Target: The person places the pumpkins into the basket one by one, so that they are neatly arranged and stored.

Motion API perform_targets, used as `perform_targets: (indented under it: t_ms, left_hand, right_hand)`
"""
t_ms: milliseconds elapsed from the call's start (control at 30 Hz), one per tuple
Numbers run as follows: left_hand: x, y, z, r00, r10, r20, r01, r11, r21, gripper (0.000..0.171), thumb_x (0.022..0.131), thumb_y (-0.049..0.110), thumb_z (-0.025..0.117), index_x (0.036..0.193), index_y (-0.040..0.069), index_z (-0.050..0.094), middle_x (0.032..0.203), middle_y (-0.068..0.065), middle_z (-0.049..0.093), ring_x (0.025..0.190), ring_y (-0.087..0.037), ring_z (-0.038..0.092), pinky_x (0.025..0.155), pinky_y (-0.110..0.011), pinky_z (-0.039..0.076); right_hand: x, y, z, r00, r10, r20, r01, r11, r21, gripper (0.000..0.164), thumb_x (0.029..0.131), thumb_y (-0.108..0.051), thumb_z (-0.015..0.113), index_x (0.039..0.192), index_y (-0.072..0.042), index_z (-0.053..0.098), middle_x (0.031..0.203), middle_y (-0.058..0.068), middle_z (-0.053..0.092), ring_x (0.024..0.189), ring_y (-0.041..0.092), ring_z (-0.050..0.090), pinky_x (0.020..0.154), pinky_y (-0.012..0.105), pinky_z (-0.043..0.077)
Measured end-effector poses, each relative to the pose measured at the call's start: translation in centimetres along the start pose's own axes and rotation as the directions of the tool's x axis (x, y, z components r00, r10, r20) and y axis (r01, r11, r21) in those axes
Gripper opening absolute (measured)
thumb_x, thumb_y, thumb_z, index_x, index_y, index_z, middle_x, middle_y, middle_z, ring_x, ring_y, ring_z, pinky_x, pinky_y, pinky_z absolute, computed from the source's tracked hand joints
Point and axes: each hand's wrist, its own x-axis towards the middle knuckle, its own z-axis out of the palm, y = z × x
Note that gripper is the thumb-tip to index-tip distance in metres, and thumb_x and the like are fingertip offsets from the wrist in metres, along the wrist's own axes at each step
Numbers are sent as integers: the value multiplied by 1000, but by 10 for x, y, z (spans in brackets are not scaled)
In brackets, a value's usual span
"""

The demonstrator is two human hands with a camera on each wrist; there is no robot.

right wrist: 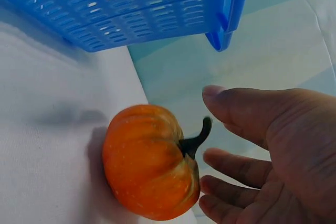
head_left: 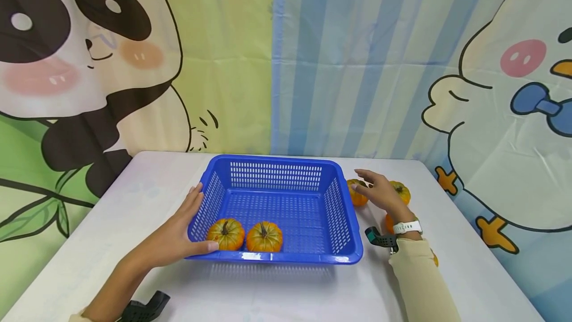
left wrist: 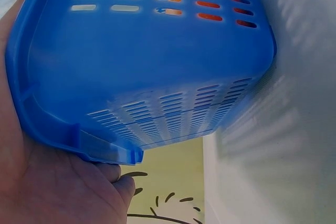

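Note:
A blue plastic basket (head_left: 286,257) with slotted walls holds two small orange-green pumpkins, one pumpkin (head_left: 225,235) in its front left corner and another pumpkin (head_left: 264,237) beside it. My left hand (head_left: 176,235) rests against the basket's front left corner, its fingers extended along the left rim and its thumb on the front rim. Right of the basket, my right hand (head_left: 382,195) hovers by an orange pumpkin (right wrist: 149,163) with a dark curved stem. In the right wrist view, thumb and fingers are spread apart near that stem, with nothing held.
More pumpkins lie on the white table (head_left: 259,297) to the right: one pumpkin (head_left: 400,192) behind the right hand, others partly hidden under the right forearm. A curtain (head_left: 348,63) with cartoon animals hangs behind the table.

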Motion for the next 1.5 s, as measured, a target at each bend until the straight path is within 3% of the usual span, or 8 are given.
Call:
perform_targets:
  t_ms: [167, 367, 867, 1167, 1500]
  left_hand:
    - [0, 0, 0, 1000, -4, 2, 4, 1000, -1, 117, 77, 45, 79, 155, 3, 3, 162, -6, -13, 146, -38, -8, 103, -73, 12]
    - [-1, 1, 0, 1000, -12, 4, 12, 1000, -3, 117, 76, 45, 79, 155, 3, 3, 162, -6, -12, 146, -38, -8, 103, -73, 12]
    - [0, 1, 1, 1000, -2, 3, 2, 1000, 7, 118, 77, 45, 79, 156, 4, 2, 162, -6, -13, 146, -38, -7, 103, -73, 13]
    - [1, 0, 0, 1000, -8, 2, 8, 1000, 14, 118, 77, 46, 79, 156, 5, 1, 162, -6, -13, 146, -39, -7, 103, -73, 13]
    - [1, 0, 0, 1000, -2, -1, 2, 1000, 12, 118, 77, 46, 79, 156, 4, 2, 162, -5, -13, 146, -39, -7, 104, -73, 13]
  right_hand:
    - [2, 4, 2, 999, 43, 14, -42, 999, -32, 61, 95, -26, 64, 146, 0, 41, 144, 29, 41, 131, 53, 35, 102, 65, 32]
    - [3, 5, 5, 997, 56, 50, -55, 998, -26, 62, 97, -25, 60, 148, 2, 35, 142, 30, 43, 128, 51, 40, 102, 62, 35]
    - [5, 4, 10, 998, 35, 44, -33, 999, -30, 43, 99, -15, 57, 137, 4, 52, 133, 26, 55, 121, 46, 50, 97, 56, 44]
    - [4, 2, 10, 988, 123, 92, -121, 992, -29, 52, 98, -26, 60, 141, 0, 49, 138, 25, 50, 124, 49, 47, 96, 58, 43]
    - [5, 3, 9, 995, 94, 38, -93, 996, -15, 52, 97, -22, 61, 141, 2, 48, 137, 27, 51, 123, 48, 48, 97, 57, 43]
